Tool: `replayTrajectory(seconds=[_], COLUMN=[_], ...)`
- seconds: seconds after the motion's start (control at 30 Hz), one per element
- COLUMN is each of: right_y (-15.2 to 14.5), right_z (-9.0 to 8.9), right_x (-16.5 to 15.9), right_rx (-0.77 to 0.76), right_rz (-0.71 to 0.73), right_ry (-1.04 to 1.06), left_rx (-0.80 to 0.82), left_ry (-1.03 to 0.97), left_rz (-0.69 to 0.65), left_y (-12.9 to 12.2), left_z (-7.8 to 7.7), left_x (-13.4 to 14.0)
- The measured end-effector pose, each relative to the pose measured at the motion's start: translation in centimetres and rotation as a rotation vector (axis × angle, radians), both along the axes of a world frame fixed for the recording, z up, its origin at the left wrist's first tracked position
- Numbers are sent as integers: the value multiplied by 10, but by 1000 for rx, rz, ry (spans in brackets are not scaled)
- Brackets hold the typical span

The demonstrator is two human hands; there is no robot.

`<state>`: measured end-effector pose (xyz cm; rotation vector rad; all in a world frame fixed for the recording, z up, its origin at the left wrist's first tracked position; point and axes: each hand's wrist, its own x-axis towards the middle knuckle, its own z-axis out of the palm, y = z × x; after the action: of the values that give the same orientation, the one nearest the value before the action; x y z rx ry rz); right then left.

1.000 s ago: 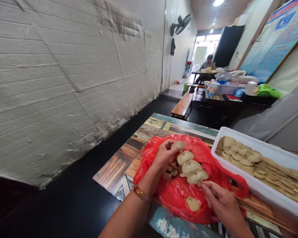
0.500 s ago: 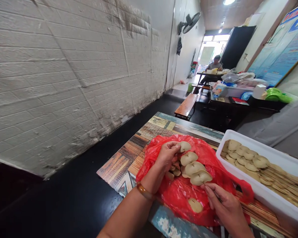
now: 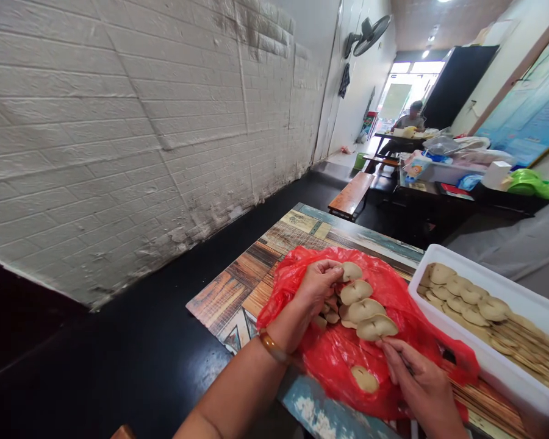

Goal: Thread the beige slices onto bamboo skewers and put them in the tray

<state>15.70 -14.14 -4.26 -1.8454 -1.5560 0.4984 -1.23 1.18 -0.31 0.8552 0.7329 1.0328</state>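
My left hand [image 3: 321, 281] pinches a thin round beige slice [image 3: 352, 272] at the far end of a row. Several more such slices [image 3: 365, 310] follow it, overlapping and threaded on a skewer. Fingers and thumb of my right hand [image 3: 418, 375] grip the skewer's near end, just below the last slice. Both hands are over a spread red plastic bag [image 3: 332, 366]. More slices [image 3: 332, 314] lie on the bag, partly hidden behind my left hand. A single slice [image 3: 365, 379] rests by itself nearer to me.
A white tray [image 3: 498, 372] on the right holds filled skewers [image 3: 526, 347]. Bare sticks [image 3: 489, 408] lie beside it on the patterned table [image 3: 224, 305]. Beyond stand a wooden bench [image 3: 352, 194], a cluttered dark table [image 3: 416, 195] and a seated person [image 3: 409, 122]. A brick-patterned wall [image 3: 141, 152] runs along the left.
The view has turned slightly left, so everything sits further right in the picture. Both hands keep nearly the same hold on the slice and the skewer.
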Motion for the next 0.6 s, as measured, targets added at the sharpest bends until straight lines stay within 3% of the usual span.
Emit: replayTrajectory(seconds=[0.3, 0.6], right_y=[3, 3], right_z=[-6, 0], right_x=[5, -4], right_rx=[-16, -19], right_rz=[10, 25], right_ry=[56, 47], left_rx=[-22, 18], left_ry=[10, 34], left_rz=[7, 43], left_y=[-2, -6], left_z=[-1, 4], left_x=[-1, 2])
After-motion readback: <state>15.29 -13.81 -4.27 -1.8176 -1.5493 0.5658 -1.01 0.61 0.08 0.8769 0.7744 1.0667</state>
